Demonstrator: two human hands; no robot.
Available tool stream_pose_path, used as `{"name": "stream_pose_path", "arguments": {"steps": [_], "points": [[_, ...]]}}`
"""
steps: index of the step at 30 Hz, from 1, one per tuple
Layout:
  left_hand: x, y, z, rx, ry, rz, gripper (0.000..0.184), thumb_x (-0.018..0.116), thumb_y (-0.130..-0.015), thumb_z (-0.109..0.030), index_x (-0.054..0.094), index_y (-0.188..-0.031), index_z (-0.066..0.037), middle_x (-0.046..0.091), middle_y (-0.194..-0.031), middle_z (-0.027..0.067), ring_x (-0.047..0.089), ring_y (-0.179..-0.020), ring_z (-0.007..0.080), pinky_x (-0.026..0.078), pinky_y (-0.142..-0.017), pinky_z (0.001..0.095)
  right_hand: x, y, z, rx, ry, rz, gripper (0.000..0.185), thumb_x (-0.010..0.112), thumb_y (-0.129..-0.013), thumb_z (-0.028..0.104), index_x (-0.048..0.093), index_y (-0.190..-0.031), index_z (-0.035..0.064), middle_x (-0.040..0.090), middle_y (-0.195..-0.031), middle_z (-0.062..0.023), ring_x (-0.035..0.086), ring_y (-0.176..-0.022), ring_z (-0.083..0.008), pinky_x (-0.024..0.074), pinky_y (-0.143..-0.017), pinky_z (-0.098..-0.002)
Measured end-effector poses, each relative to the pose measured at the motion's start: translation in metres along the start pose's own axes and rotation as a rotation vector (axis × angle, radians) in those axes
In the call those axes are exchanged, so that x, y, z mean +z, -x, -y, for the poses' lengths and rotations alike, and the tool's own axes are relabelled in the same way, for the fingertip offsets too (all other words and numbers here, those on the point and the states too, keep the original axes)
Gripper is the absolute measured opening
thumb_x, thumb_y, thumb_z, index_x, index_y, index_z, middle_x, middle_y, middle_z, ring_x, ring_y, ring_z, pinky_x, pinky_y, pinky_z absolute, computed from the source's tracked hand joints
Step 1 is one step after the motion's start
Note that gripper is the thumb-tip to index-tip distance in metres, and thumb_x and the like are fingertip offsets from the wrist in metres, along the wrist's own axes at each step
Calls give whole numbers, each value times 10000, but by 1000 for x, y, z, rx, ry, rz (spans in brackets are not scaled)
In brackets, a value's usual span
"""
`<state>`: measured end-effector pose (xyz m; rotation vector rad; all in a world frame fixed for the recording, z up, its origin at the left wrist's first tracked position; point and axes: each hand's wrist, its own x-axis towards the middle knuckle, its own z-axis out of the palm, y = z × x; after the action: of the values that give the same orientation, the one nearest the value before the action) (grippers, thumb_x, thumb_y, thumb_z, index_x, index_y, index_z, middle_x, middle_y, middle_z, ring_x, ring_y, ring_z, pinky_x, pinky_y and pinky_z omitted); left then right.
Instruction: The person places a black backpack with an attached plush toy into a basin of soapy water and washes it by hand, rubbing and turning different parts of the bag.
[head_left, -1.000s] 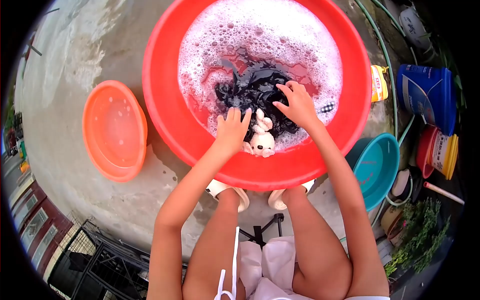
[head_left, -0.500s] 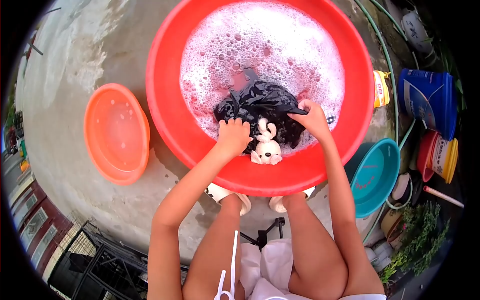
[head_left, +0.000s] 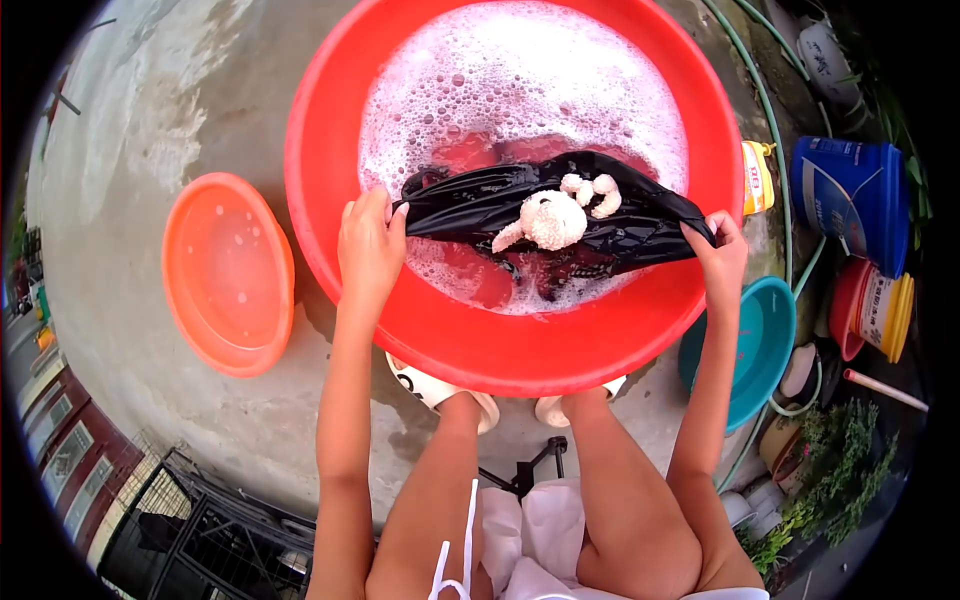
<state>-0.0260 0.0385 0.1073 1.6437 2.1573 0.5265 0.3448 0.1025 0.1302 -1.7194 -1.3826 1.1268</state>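
Observation:
A wet black garment (head_left: pixel 450 210) is stretched sideways across the large red basin (head_left: pixel 335 130), over foamy water (head_left: pixel 540 90). My left hand (head_left: pixel 372 240) pinches its left end near the basin's left wall. At the other end, my right hand (head_left: pixel 720 255) grips a bunched corner above the right rim. A small cream plush animal (head_left: pixel 553 220) with curled limbs rests against the middle of the cloth; whether it is sewn on, I cannot tell. The garment's lower folds hang into the suds, partly hidden.
An orange basin (head_left: pixel 228 275) stands on the concrete at left. To the right are a teal basin (head_left: pixel 765 350), a yellow-and-white packet (head_left: pixel 757 178), a blue bucket (head_left: pixel 850 200) and a green hose (head_left: pixel 770 110). A black wire cage (head_left: pixel 200 530) is at lower left.
My hands have moved apart, left hand leftward and right hand rightward, pulling the bunched garment wide. The plush animal has shifted up and turned, away from the near rim.

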Motion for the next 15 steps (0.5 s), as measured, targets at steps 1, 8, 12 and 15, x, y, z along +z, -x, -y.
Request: {"name": "stream_pose_path", "arguments": {"steps": [1, 8, 12, 15], "points": [[-1, -2, 3, -6, -56, 63, 216, 627, -746, -97, 434, -718, -4, 499, -710, 141, 485, -714, 326, 395, -628, 406, 3, -2, -4, -3, 54, 52, 310, 667, -735, 32, 374, -645, 80, 348, -628, 67, 331, -587, -27, 270, -509, -197], [12, -4, 3, 89, -653, 385, 163, 639, -725, -190, 547, -775, -64, 569, -798, 85, 562, -835, 260, 435, -668, 410, 31, 20, -25, -117, 685, 562, 250, 662, -737, 191, 500, -745, 1, 503, -708, -126, 497, -652, -275, 412, -620, -363], [23, -33, -18, 285, -627, 120, 206, 632, -752, -195, 504, -808, -44, 551, -802, 103, 557, -769, 291, 451, -630, 400, 30, 11, -6, -129, 867, 492, 217, 624, -773, 215, 607, -878, 26, 591, -871, -145, 574, -796, -307, 455, -712, -373], [55, -48, -37, 296, -22, 323, 288, 611, -768, -210, 459, -924, -22, 531, -890, 155, 536, -843, 331, 441, -720, 405, 48, -9, -17, -181, 757, 241, 393, 649, -750, 288, 555, -1065, 73, 569, -969, -158, 556, -893, -311, 438, -784, -410]]}}
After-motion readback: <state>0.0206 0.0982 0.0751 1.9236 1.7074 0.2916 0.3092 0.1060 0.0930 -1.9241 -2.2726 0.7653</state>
